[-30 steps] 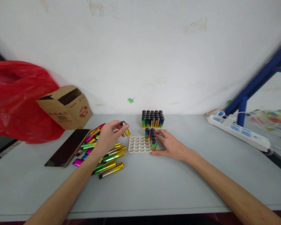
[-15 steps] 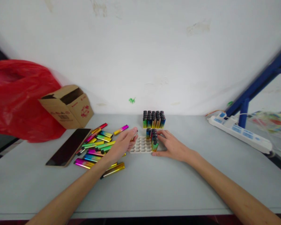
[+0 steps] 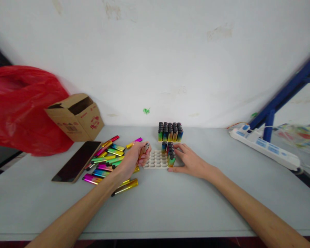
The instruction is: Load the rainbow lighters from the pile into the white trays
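Observation:
My left hand [image 3: 136, 157] is closed around a lighter [image 3: 146, 147], its metal top showing above the fingers. It hovers just left of a white tray [image 3: 155, 162] with rows of round holes. At the tray's right side stand several upright lighters [image 3: 171, 159] with black tops and shiny coloured bodies. My right hand [image 3: 189, 161] rests there with thumb and fingers spread, the thumb by the tray's front corner and the fingertips against the standing lighters. Under and beside my left wrist lies a loose pile of colourful lighters [image 3: 115, 151].
Behind the tray, a block of upright lighters [image 3: 170, 132] stands near the wall. To the left are a phone [image 3: 77, 162], a cardboard box [image 3: 79, 119] and a red plastic bag [image 3: 23, 106]. A white power strip [image 3: 266, 148] lies at the right, by a blue metal frame [image 3: 286, 93].
My left hand has turned and drawn slightly left, and the lighter in it now shows more upright. My right hand has stayed at the tray's right side.

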Available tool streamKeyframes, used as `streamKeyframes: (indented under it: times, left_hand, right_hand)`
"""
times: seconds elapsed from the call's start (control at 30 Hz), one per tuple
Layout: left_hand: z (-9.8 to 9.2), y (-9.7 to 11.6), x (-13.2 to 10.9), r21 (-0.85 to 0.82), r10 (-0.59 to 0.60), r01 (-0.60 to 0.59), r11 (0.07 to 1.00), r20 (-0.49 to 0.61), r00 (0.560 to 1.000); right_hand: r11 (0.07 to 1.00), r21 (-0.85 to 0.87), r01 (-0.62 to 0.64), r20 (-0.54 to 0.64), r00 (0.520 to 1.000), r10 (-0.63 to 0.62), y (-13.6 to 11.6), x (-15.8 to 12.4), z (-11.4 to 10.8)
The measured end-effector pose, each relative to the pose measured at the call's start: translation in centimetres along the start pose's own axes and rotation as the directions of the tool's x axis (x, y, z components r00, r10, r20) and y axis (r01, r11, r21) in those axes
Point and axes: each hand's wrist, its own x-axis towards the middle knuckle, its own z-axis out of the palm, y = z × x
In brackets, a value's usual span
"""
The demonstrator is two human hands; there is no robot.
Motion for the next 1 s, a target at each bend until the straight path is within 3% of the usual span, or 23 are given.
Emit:
streamKeyframes:
  times: [0.23,0.37,0.57,0.73,1.0]
  left_hand:
    - [0.2,-0.3,0.1,0.012,0.107,-0.107,0.994,0.035,0.994]
    - [0.6,-0.5,-0.1,0.199,0.243,-0.241,0.95,0.018,0.97]
    - [0.7,-0.6,-0.3,0.471,0.479,-0.463,0.751,0.094,0.873]
    - [0.5,-1.5,0.2,0.554,0.499,-0.478,0.681,0.127,0.857]
    - [1.0,-1.1,0.6,0.76,0.559,-0.537,0.366,0.282,0.78]
  right_hand:
    - [1.0,0.011,0.009,-0.004,1.0,-0.009,0.1,0.0,-0.1]
    - [0.999,0.048,0.017,-0.025,1.0,-0.016,0.1,0.0,0.0]
    - [0.999,0.047,0.002,-0.022,1.0,-0.001,0.0,0.0,0.1]
    - [0.999,0.051,0.006,-0.028,1.0,-0.005,0.0,0.0,0.2]
    - [0.999,0.025,0.022,-0.025,0.999,-0.021,0.1,0.0,0.2]
